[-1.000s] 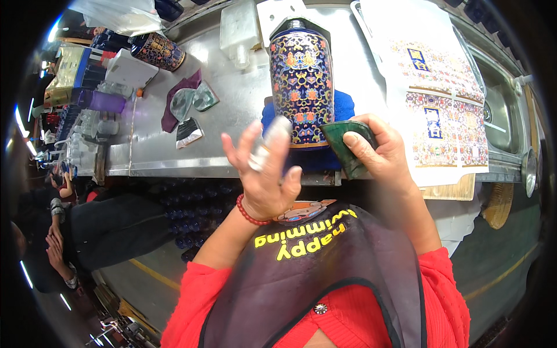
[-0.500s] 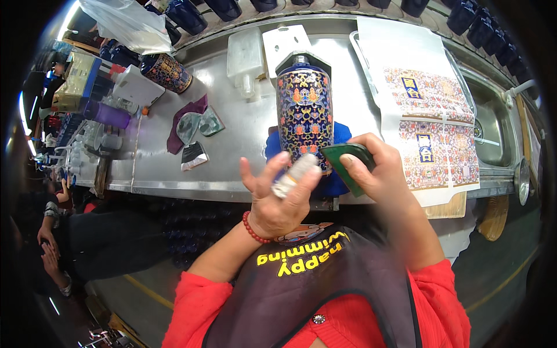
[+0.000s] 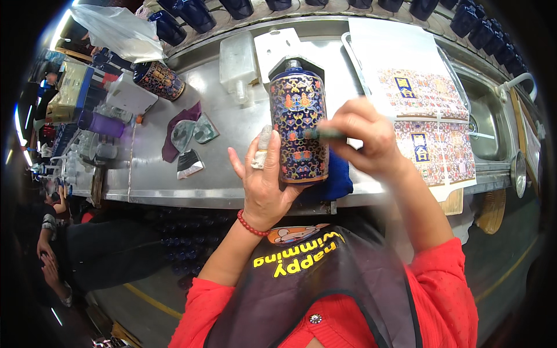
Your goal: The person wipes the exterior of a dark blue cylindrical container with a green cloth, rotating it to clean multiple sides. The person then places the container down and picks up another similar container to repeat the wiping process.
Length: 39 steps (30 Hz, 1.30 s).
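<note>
A dark blue bottle, covered in a multicoloured floral pattern, lies with its neck pointing away from me, beside a blue cloth. My left hand holds it at the lower left, the thumb by its base and the other fingers along its side. One finger of that hand wears a white wrap. In my right hand is a flat green scraper, blurred by motion. Its edge is at the right side of the bottle's patterned face; whether it touches cannot be made out.
Printed floral sheets lie to the right, before a sink. At left are dark and greenish scraps, another patterned bottle and a purple bottle. A clear plastic container stands behind. Several dark blue bottles line the back.
My left hand has moved up to the bottle's lower left side. The bottle sits slightly nearer me, its base turned a little. My right hand has brought the scraper up beside its pattern.
</note>
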Each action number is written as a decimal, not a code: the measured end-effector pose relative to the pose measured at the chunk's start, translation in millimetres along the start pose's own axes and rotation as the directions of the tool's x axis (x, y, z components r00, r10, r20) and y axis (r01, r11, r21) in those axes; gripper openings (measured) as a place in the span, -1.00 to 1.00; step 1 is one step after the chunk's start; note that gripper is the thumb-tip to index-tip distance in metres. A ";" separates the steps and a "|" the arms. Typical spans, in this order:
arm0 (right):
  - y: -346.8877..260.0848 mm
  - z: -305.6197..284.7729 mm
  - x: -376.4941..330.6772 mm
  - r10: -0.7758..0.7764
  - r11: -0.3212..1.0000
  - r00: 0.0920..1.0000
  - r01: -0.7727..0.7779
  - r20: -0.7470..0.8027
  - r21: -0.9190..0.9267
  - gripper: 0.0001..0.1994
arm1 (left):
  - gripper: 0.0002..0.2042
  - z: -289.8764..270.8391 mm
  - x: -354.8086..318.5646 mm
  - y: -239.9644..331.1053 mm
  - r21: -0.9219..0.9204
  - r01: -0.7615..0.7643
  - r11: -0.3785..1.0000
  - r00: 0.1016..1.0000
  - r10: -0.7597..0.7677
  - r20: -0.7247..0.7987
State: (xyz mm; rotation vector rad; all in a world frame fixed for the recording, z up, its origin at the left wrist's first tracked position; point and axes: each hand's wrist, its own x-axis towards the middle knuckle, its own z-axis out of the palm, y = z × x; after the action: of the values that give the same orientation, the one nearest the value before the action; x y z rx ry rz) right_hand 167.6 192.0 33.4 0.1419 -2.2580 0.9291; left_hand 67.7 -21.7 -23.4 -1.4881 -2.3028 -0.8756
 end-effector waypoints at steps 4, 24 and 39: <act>-17.9 -7.0 10.9 -0.329 0.939 0.862 0.343 0.387 0.034 -0.80 | -0.01 5.7 -2.9 -3.4 -0.046 0.053 0.998 0.999 -0.053 -0.009; 16.6 15.1 -26.8 0.387 0.873 0.920 -0.388 0.062 0.296 -0.80 | 0.11 6.6 -6.8 -13.4 -0.190 0.004 0.982 0.998 0.007 0.056; 10.4 23.7 -35.1 0.567 0.764 0.822 -0.549 0.053 0.338 -0.79 | -0.13 -17.6 46.3 -21.5 -0.006 -0.235 0.972 0.970 0.235 0.070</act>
State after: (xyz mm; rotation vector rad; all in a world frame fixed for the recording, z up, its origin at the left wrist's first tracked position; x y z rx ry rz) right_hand 177.7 178.9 -6.9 -0.4341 -2.0962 1.6171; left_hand 26.4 -4.9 7.0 -1.7722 -2.1146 -0.7656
